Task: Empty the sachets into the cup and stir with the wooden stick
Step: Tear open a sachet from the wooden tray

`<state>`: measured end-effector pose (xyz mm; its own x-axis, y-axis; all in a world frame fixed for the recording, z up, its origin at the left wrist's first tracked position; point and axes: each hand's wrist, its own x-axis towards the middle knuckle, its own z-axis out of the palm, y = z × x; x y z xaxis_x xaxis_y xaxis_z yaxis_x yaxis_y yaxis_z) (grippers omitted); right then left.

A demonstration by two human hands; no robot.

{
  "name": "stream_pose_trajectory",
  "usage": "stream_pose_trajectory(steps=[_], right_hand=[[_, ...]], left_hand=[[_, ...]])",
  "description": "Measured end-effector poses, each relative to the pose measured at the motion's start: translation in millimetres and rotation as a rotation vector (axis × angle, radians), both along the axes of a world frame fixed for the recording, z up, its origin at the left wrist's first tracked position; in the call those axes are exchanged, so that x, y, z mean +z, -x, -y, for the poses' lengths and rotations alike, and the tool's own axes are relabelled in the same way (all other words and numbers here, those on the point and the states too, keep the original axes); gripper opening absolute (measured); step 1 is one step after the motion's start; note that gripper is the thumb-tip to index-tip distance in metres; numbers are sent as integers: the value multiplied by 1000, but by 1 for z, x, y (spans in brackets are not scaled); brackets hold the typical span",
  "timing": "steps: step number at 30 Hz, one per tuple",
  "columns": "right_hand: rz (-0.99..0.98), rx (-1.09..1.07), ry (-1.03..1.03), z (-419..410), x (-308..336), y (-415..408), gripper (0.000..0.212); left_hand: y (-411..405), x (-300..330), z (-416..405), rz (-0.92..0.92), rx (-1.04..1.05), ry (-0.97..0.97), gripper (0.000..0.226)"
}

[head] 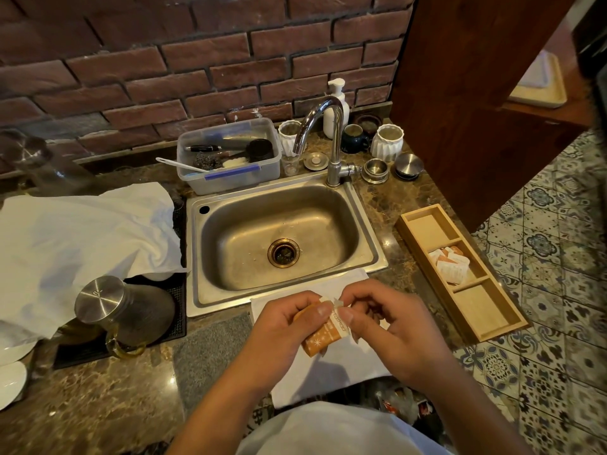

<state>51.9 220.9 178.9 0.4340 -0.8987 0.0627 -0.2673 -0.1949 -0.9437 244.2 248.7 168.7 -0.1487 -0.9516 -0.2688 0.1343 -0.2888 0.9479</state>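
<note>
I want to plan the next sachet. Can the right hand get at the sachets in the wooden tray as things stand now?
Probably yes, once it lets go. The wooden tray lies open-topped to the right, with nothing over the spare sachets in its middle compartment. But the right hand and left hand both pinch the orange sachet now.

An orange and white sachet (323, 336), printed with small white stars and a line of lettering, is held tilted above the front edge of the countertop, just in front of the sink; its upper white end is pinched and looks partly torn; more sachets (449, 264) of the same orange and white kind lie heaped in the middle compartment of the wooden tray at the countertop's right edge; no cup or wooden stick can be made out.
</note>
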Motion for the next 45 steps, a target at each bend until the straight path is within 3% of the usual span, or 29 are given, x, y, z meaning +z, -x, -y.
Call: stream_pose_trajectory(steps=[6, 13, 18, 23, 27, 35, 45], right_hand=[[-67, -112, 182, -9, -6, -10, 13], [-111, -189, 378, -16, -17, -7, 16], [-13, -177, 17, -18, -9, -5, 17], [-5, 22, -154, -10, -3, 6, 6], [59, 105, -289, -9, 0, 7, 16], [29, 97, -181, -7, -2, 6, 28], [50, 191, -184, -1, 10, 14, 6]], left_hand=[[7, -2, -4, -302, 67, -161, 17], [11, 3, -4, -399, 5, -201, 20], [13, 6, -3, -246, 20, -165, 22], [7, 8, -3, -117, -11, -74, 34], [4, 7, -3, -49, -58, -59, 35], [3, 12, -5, 5, -125, -66, 25], [2, 14, 1, 48, -201, -26, 28]])
